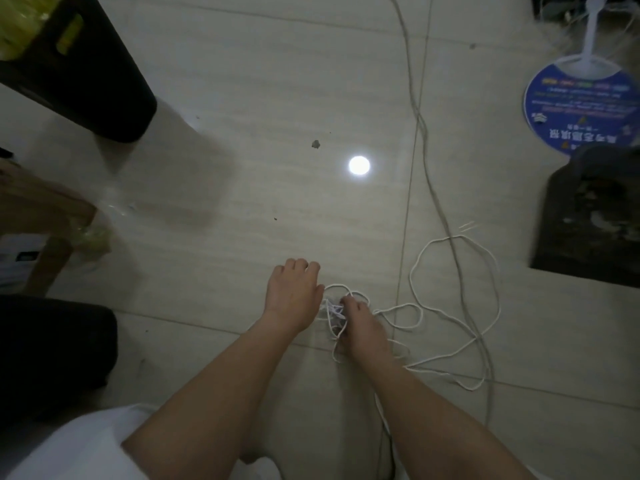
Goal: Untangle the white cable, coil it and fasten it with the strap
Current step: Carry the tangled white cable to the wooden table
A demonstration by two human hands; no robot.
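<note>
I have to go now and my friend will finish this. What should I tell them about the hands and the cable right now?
Left hand: rests on the floor beside the knot, fingers curled, holding nothing I can see.
Right hand: fingers pinch into the tangled knot of the white cable.
Cable: the knot lies between the hands; loose loops sprawl on the floor tiles to the right, crossing a thin grey cord.
Done: nothing finished; the knot is still tangled.
Left: free the knot, coil the cable, fasten it with the strap. I cannot see the strap clearly, so look for it near the knot.
</note>
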